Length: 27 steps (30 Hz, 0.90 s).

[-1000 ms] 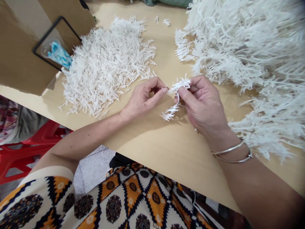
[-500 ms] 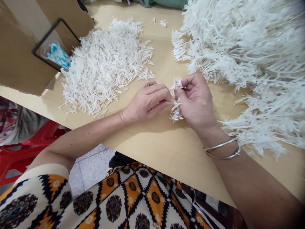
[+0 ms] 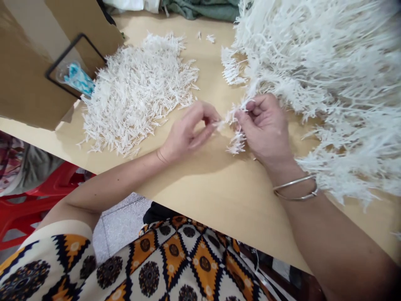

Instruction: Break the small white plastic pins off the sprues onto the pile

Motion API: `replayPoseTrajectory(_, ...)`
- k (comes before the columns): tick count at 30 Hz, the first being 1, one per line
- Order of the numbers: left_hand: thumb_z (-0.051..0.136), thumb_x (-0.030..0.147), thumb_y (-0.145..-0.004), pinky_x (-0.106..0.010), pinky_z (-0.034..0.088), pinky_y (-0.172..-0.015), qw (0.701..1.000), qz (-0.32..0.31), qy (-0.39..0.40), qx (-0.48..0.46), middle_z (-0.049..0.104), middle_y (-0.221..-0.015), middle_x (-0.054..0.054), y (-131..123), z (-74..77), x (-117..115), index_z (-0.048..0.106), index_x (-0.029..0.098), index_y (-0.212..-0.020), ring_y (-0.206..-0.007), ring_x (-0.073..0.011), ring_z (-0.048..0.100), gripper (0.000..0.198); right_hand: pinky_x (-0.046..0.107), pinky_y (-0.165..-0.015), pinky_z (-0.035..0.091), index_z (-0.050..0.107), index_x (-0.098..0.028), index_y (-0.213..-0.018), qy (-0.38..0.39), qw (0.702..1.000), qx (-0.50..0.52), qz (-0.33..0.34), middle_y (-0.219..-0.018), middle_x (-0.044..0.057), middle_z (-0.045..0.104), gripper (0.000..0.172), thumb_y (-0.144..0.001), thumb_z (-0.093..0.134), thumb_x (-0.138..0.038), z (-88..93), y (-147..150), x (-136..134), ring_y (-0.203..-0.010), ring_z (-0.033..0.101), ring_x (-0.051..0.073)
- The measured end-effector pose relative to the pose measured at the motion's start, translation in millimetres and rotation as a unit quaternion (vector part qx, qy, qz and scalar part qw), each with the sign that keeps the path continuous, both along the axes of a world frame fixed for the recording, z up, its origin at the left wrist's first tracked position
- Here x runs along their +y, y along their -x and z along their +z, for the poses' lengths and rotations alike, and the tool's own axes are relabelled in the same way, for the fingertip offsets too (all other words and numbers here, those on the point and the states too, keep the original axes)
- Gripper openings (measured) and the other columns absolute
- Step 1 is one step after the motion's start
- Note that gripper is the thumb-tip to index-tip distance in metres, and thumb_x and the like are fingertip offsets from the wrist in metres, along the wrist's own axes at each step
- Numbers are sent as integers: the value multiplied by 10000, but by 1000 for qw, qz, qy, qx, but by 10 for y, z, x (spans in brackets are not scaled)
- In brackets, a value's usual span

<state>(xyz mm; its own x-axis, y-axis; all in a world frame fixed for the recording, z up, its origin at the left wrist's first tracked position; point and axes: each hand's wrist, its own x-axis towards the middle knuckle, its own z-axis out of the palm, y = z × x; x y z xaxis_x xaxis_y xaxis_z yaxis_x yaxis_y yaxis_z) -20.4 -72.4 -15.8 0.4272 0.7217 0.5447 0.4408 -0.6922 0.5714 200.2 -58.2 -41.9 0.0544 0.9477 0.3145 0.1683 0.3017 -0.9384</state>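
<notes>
Work over a worktop (image 3: 216, 188), judged well short of complete; clock directions from the strand (image 3: 237, 142). Progress, near to far. At 9 o'clock: left hand (image 3: 189, 129), thumb and forefinger pinched, apparently on the strand's left end, though blurred. At 3 o'clock: right hand (image 3: 267, 125), fingers gripping the strand between thumb and forefinger, frayed tail hanging toward 6 o'clock. Near 10 o'clock: heap (image 3: 140, 88) of short white pieces, judged the finished portion. From 1 to 4 o'clock: larger pile (image 3: 328, 75) of long, tangled white lengths, judged the portion left. Toward 11 o'clock: two stray bits (image 3: 211, 38), apart from both.

Edges and room, near to far. At 6 o'clock: patterned garment (image 3: 175, 259), just beside the worktop's near edge, slanting from 9 down to 5 o'clock. Inside that edge: broad strip of worktop, the widest room for both forearms. At 4 o'clock: bracelet (image 3: 296, 188) on the right wrist, near the pile's lower fringe. Between heap and pile: narrower lane toward 12 o'clock. Between 9 and 10 o'clock: cup (image 3: 78, 79) just beside the heap, with black frame (image 3: 64, 54) and box (image 3: 25, 83) bounding that side. Toward 11 o'clock, farthest: green cloth (image 3: 200, 8).
</notes>
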Motion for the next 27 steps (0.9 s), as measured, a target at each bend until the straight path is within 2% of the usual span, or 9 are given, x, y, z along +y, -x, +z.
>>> replayPoseTrajectory(2, 430, 528, -1079, -359, 586, -884, 996, 29, 56, -60, 698, -1104, -82, 23, -34, 58, 591, 239, -1105, -962, -158, 697, 332, 309, -534, 441, 513, -309, -935, 18, 999, 15, 39, -700, -61, 588, 234, -907, 740, -359, 24, 79, -68, -546, 519, 129)
replayPoseTrajectory(6, 485, 466, -1079, -290, 612, -866, 981, -19, 137, -139, 712, -1065, -58, 36, -46, 74, 563, 203, -1116, -893, -104, 722, 277, 298, -521, 454, 522, -306, -924, 22, 998, 25, 55, -691, -60, 630, 275, -912, 758, -445, 55, 130, -124, -527, 536, 118)
replayPoseTrajectory(11, 470, 445, -1091, -304, 613, -856, 976, -35, 170, -134, 714, -1007, -42, 14, -57, 57, 540, 203, -1159, -884, -105, 717, 262, 304, -534, 459, 533, -298, -917, 28, 997, 30, 58, -704, -48, 648, 292, -894, 786, -442, 76, 110, -119, -535, 550, 118)
replayPoseTrajectory(13, 423, 472, -1101, -328, 597, -857, 986, 14, 132, -105, 693, -1069, -54, 33, -78, 80, 524, 234, -1246, -938, -124, 693, 296, 305, -545, 476, 542, -290, -915, 40, 997, 41, 52, -702, -46, 650, 295, -880, 800, -430, 80, 107, -118, -546, 559, 120)
replayPoseTrajectory(16, 390, 532, -1096, -400, 553, -910, 985, 149, 24, -82, 609, -1250, -70, 100, -89, 141, 465, 320, -1357, -1122, -181, 598, 344, 302, -552, 504, 561, -297, -926, 43, 995, 80, 47, -694, -54, 634, 307, -850, 821, -441, 64, 101, -107, -558, 575, 124)
replayPoseTrajectory(19, 449, 566, -1067, -474, 515, -972, 969, 220, -54, -95, 531, -1322, -71, 147, -54, 178, 523, 346, -1295, -1216, -225, 508, 325, 312, -574, 534, 568, -315, -929, 57, 990, 108, 66, -707, -53, 620, 312, -835, 829, -457, 56, 101, -103, -583, 590, 132)
replayPoseTrajectory(21, 469, 526, -1063, -500, 482, -1063, 982, 161, -60, -75, 541, -1306, -86, 135, -26, 163, 584, 308, -1230, -1258, -240, 513, 298, 321, -590, 548, 564, -317, -928, 75, 987, 114, 91, -732, -46, 620, 314, -834, 826, -461, 74, 112, -119, -615, 601, 141)
replayPoseTrajectory(24, 497, 460, -1052, -492, 411, -1157, 999, 28, -17, 39, 596, -1348, -97, 66, -19, 98, 614, 263, -1248, -1309, -248, 536, 302, 335, -606, 566, 554, -317, -945, 91, 983, 108, 118, -756, -44, 611, 308, -853, 802, -475, 117, 143, -161, -644, 615, 149)
replayPoseTrajectory(27, 529, 432, -1053, -460, 380, -1131, 992, -10, 26, 126, 634, -1372, -76, 4, -44, 46, 639, 266, -1257, -1294, -239, 553, 285, 339, -611, 565, 559, -318, -937, 94, 983, 106, 117, -745, -47, 600, 297, -850, 803, -463, 131, 166, -181, -629, 607, 149)
